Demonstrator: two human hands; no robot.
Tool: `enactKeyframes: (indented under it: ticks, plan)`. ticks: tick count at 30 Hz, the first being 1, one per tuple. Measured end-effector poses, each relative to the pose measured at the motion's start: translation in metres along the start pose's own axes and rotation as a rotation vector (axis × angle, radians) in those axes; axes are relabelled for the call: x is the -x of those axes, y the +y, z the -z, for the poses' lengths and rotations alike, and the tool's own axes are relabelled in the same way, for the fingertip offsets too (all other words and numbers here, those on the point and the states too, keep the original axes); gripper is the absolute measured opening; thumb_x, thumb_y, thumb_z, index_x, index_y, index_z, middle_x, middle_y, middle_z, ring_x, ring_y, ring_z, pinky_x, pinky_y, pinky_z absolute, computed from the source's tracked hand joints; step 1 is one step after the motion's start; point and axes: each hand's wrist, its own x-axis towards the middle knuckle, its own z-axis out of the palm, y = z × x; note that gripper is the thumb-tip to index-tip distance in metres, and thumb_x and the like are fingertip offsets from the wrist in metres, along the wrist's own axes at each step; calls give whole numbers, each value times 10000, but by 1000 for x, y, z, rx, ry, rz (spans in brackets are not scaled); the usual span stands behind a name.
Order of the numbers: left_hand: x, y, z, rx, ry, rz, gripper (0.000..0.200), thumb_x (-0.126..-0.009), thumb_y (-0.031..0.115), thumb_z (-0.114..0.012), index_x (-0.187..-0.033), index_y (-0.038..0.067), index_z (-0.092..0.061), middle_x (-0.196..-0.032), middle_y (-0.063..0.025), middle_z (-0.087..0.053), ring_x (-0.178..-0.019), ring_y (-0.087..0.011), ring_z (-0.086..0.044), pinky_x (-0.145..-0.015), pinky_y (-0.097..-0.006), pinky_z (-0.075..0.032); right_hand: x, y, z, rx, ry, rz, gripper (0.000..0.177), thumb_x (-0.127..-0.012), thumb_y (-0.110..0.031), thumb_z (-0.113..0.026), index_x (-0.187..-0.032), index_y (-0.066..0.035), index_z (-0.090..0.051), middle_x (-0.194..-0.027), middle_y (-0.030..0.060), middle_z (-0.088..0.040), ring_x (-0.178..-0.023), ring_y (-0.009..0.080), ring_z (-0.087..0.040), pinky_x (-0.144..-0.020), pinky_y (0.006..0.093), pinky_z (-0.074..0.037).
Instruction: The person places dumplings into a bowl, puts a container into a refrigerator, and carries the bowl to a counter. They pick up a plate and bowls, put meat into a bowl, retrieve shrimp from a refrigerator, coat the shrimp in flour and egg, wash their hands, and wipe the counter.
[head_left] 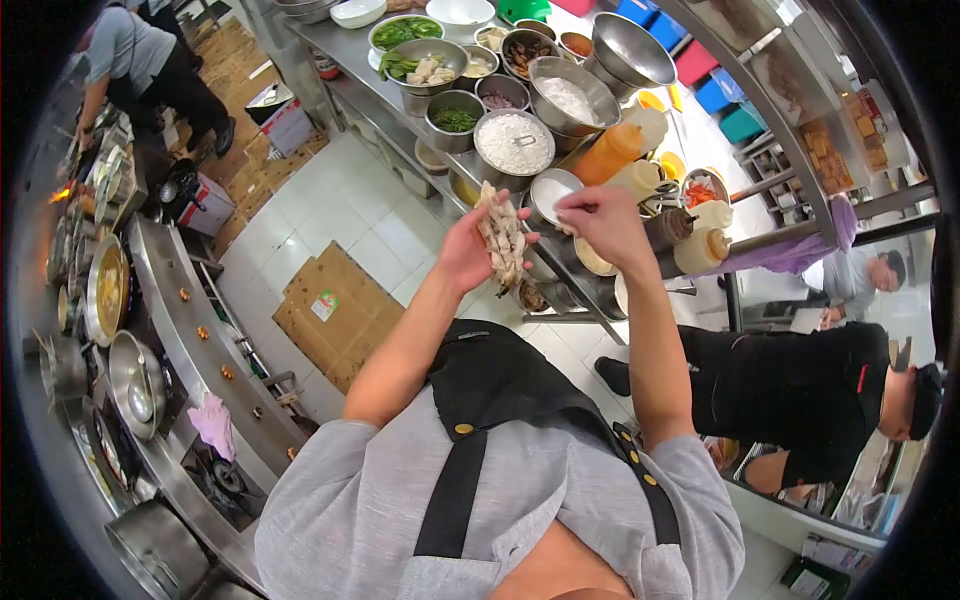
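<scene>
A pale, uneven piece of food, looking like meat, (502, 238) lies along the palm and fingers of my left hand (466, 250). My right hand (598, 222) is just to the right of it, its fingers pinched together over the edge of a bowl of white powder (550, 192); whatever is between the fingertips is too small to make out. Beyond my hands, a larger bowl of white powder (514, 142) has a small wire handle standing in it. A bowl of chopped greens (454, 118) is at its left.
Squeeze bottles (612, 150) line the steel counter's right side. A stove with a wok (138, 382) runs along the left. Cardboard (335, 310) lies on the floor. One person in black (790, 390) bends at the right; another person (150, 60) is at the far left.
</scene>
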Motion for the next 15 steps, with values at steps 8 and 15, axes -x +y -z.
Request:
enactKeyframes:
  ticks: [8, 15]
  plan:
    - [8, 6, -24, -137, 95, -56, 557, -947, 550, -128, -1261, 195, -420, -1172, -123, -545, -994, -377, -580, -697, -581, -492, -49, -40, -41, 305, -104, 244, 123, -707, -86, -631, -769, -1, -694, -651, 147, -642, -553, 209, -604, -565, 319, -481]
    - [5, 8, -23, -138, 137, -69, 500, -967, 485, -155, -1272, 189, -417, -1163, -116, -552, -981, -355, -585, -685, -578, -494, -74, -33, -64, 226, -251, 155, 108, -671, -53, -626, -741, -5, -693, -676, 190, -640, -627, 292, -649, -628, 358, -517]
